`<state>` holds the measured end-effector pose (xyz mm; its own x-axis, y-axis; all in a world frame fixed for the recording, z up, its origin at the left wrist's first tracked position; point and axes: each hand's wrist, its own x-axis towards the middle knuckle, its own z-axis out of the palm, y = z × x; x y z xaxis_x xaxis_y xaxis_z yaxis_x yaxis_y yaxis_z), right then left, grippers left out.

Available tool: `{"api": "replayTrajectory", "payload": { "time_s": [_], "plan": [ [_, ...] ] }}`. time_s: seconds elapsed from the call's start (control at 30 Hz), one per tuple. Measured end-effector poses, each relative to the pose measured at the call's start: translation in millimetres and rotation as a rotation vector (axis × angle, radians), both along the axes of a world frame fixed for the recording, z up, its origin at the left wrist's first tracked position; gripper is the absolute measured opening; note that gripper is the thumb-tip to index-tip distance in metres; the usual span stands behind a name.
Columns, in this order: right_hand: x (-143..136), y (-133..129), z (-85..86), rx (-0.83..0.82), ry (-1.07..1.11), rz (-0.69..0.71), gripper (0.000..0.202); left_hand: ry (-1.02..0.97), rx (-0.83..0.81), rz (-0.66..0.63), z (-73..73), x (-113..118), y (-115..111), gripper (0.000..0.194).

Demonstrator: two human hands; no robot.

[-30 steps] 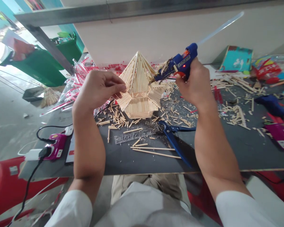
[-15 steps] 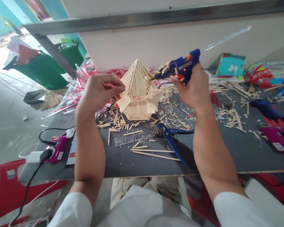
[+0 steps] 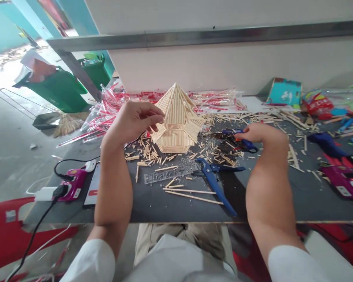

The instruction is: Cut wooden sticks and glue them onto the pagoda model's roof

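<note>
A pavilion-like model built of thin wooden sticks (image 3: 176, 113), with a pointed roof, stands upright on the dark table. By the left side of its roof is my left hand (image 3: 138, 121), thumb and fingers pinched together; whatever is between them is too small to tell. My right hand (image 3: 253, 133) is low over the table, right of the model, with its fingers on a blue hot glue gun (image 3: 247, 145) that lies on its side among stick scraps. Blue cutters (image 3: 216, 186) and a clear ruler (image 3: 164, 174) lie in front of the model.
Cut stick pieces (image 3: 148, 150) litter the tabletop. Red-and-clear plastic wrappers (image 3: 111, 102) are heaped behind on the left. A purple power strip (image 3: 76, 186) and phone (image 3: 92, 184) lie at left; another blue glue gun (image 3: 326, 143) and purple strip (image 3: 342, 180) are at right.
My right hand has brought the glue gun down from beside the roof to the tabletop. My left hand stays near the left of the roof. The camera view has shifted slightly.
</note>
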<state>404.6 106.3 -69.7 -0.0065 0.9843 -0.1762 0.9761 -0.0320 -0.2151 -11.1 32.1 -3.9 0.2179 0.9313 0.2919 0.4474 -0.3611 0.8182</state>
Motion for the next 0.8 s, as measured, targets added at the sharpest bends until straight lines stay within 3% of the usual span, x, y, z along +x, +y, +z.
{"api": "replayTrajectory", "payload": {
  "time_s": [0.07, 0.13, 0.2, 0.27, 0.33, 0.43, 0.57, 0.8],
  "plan": [
    [-11.2, -17.0, 20.0, 0.071, -0.030, -0.010, 0.030, -0.035, -0.023, -0.019, 1.6, 4.2, -3.2, 0.016],
    [-32.8, -39.9, 43.2, 0.321, 0.144, 0.085, 0.034, -0.046, -0.047, -0.049, 2.7, 9.2, -6.4, 0.017],
    [-62.9, -62.8, 61.8, 0.559, 0.329, 0.261, 0.024, -0.037, -0.060, -0.091, 3.3, 14.8, -9.1, 0.018],
    [-95.8, -80.6, 71.2, 0.667, 0.447, 0.447, 0.017, -0.027, -0.063, -0.135, 3.3, 20.5, -11.4, 0.018],
    [-124.6, -90.9, 71.6, 0.623, 0.570, 0.594, 0.017, -0.027, -0.057, -0.182, 3.0, 25.8, -13.3, 0.018],
    [-150.8, -94.2, 63.0, 0.549, 0.734, 0.685, 0.018, -0.046, -0.047, -0.213, 2.1, 32.5, -15.2, 0.016],
    [-159.1, -90.2, 52.5, 0.523, 0.841, 0.671, 0.019, -0.067, -0.018, -0.184, 1.3, 37.2, -17.7, 0.008],
    [-163.0, -89.9, 47.1, 0.618, 0.913, 0.647, 0.010, -0.042, 0.038, -0.171, 2.9, 38.0, -19.9, 0.006]
  ]
}}
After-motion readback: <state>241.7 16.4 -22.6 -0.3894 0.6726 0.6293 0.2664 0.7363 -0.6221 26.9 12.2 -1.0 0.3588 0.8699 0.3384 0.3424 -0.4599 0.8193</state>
